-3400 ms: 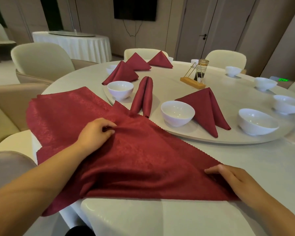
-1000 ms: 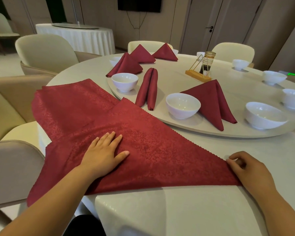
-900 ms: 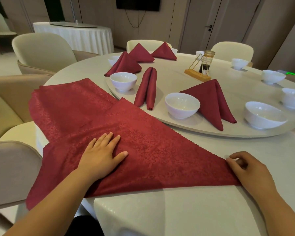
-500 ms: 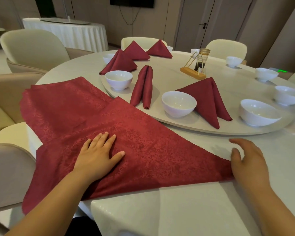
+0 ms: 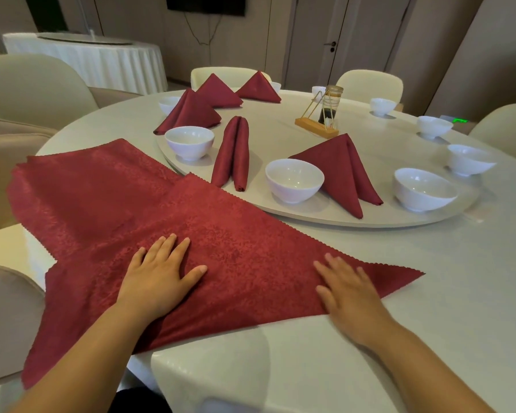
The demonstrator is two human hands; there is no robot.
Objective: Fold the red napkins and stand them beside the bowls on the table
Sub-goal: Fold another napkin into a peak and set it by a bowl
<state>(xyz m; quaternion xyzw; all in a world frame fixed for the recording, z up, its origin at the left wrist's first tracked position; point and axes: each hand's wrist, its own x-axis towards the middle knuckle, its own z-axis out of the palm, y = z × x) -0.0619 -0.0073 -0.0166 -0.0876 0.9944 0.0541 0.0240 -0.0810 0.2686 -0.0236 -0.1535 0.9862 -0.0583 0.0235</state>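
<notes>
A large red napkin (image 5: 236,248) lies folded into a triangle on the near part of the round table (image 5: 459,278), its left part hanging over the edge. My left hand (image 5: 161,275) presses flat on its middle, fingers spread. My right hand (image 5: 346,290) lies flat on its right part, short of the pointed corner. Another red cloth (image 5: 81,192) lies spread under it to the left. On the turntable (image 5: 355,217) stand folded napkins (image 5: 343,168), a rolled napkin (image 5: 233,153) and white bowls (image 5: 294,180).
Further folded napkins (image 5: 191,113) and bowls (image 5: 189,143) stand toward the back left; more bowls (image 5: 423,189) run along the right. A wooden stand with a jar (image 5: 322,117) sits mid-table. Cream chairs (image 5: 33,87) surround the table, one at my near left.
My right hand let go of the napkin's right corner, lifted, and came down flat on the cloth further left. My left hand stayed pressed flat on the napkin.
</notes>
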